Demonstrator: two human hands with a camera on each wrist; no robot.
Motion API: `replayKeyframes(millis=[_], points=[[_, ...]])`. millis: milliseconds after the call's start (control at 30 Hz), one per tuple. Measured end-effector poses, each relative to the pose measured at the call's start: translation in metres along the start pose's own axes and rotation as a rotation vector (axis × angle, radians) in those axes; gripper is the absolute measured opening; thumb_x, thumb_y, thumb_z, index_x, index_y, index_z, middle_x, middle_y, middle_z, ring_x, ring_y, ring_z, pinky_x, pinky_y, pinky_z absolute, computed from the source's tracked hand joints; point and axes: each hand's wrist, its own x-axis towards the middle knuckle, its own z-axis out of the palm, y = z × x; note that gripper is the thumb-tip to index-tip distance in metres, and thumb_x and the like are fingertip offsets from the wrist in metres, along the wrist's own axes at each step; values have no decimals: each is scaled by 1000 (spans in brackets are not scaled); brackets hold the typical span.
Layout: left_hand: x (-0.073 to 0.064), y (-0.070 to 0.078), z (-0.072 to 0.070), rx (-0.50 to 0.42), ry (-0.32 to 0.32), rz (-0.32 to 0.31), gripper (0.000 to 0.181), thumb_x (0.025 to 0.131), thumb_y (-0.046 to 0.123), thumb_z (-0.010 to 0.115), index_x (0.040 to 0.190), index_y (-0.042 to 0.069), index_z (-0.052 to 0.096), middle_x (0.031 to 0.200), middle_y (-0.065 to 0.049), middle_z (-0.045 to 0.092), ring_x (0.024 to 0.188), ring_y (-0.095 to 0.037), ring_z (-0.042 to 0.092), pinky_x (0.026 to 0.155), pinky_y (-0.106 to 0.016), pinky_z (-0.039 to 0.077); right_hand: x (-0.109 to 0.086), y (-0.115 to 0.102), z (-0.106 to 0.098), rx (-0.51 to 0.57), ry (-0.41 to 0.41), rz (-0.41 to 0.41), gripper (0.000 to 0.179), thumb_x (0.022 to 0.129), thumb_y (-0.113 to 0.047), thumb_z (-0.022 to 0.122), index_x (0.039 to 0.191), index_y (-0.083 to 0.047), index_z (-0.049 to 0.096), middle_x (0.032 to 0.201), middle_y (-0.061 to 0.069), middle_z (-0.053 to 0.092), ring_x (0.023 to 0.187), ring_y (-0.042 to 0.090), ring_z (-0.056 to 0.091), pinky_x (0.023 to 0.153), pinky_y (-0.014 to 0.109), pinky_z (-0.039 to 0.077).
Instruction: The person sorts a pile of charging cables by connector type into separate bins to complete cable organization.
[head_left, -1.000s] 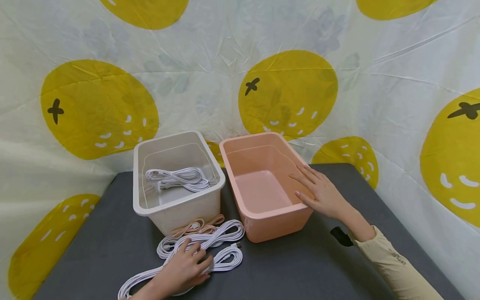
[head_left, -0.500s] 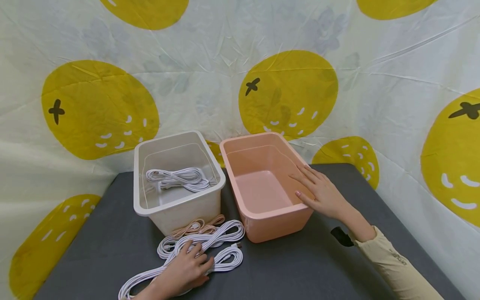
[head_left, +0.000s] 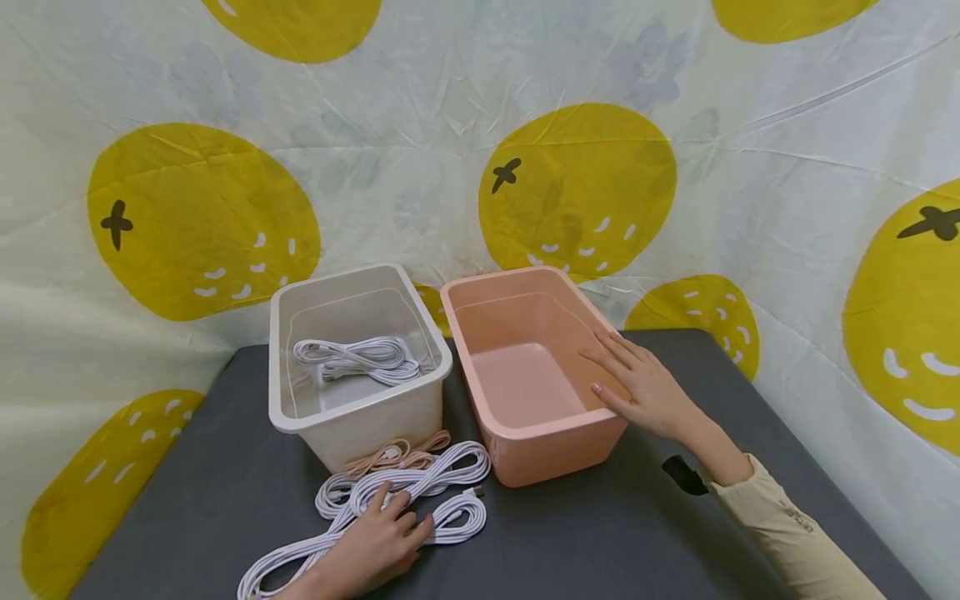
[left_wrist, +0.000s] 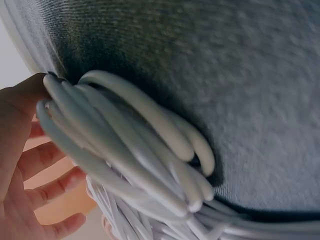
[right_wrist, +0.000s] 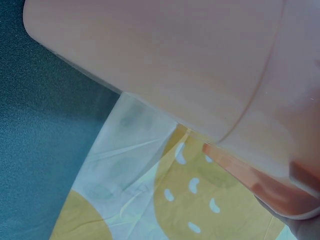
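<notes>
Over the coiled white cables (head_left: 420,482) at the table's front, my left hand (head_left: 375,542) lies with loosely bent fingers. In the left wrist view its thumb touches the end of one white cable bundle (left_wrist: 130,145), while the other fingers (left_wrist: 55,192) are spread apart behind it. My right hand (head_left: 648,387) rests on the right rim of the pink tub (head_left: 551,429), fingers fairly straight and reaching over the inner wall. Only a bit of that hand shows at the lower right of the right wrist view, by the tub's rim (right_wrist: 235,167).
Left of the pink tub stands a grey-white tub (head_left: 363,425) with white coiled cable (head_left: 367,360) inside. Against its front lies a thin peach cable (head_left: 401,457). Dark cloth (head_left: 570,533) covers the table, and a fruit-patterned curtain (head_left: 405,192) hangs behind.
My left hand has edged slightly right over the white cables. The right hand keeps its place on the pink tub, and both tubs stay where they were.
</notes>
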Motion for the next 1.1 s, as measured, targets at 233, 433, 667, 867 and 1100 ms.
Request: replayKeyframes(millis=[233,433,667,867,1100], points=[[3,3,3,8,16,2,34,66,34,65,95,19,59,68,6,59,79,-18,50,76,-44,40,0,0,0,-4,-10,9,54,83,-29,56,134,-24,40,144,15,29,130,38,27,99,56,23],[5,5,6,-29,98,-16,24,86,18,34,90,15,57,61,4,54,70,-18,45,73,-43,38,0,-1,-1,-5,-18,21,54,83,-28,57,134,-23,40,144,14,29,131,37,26,100,56,22],[5,3,2,-115,93,-47,19,79,18,42,92,17,56,61,6,49,70,-16,41,70,-39,35,0,-2,-2,-1,-31,42,50,85,-31,55,132,-19,44,143,15,30,131,37,26,99,56,23],[7,2,-3,-159,129,-81,39,59,22,62,97,16,56,66,6,48,73,-17,41,69,-36,34,0,-1,-2,1,-20,29,50,84,-29,56,132,-19,44,143,16,31,130,37,27,100,55,23],[12,4,-10,-184,155,-98,44,57,23,66,99,15,56,70,6,47,74,-16,41,69,-34,34,0,0,-1,4,-20,25,50,85,-32,54,132,-20,43,143,16,31,130,37,27,100,55,22]])
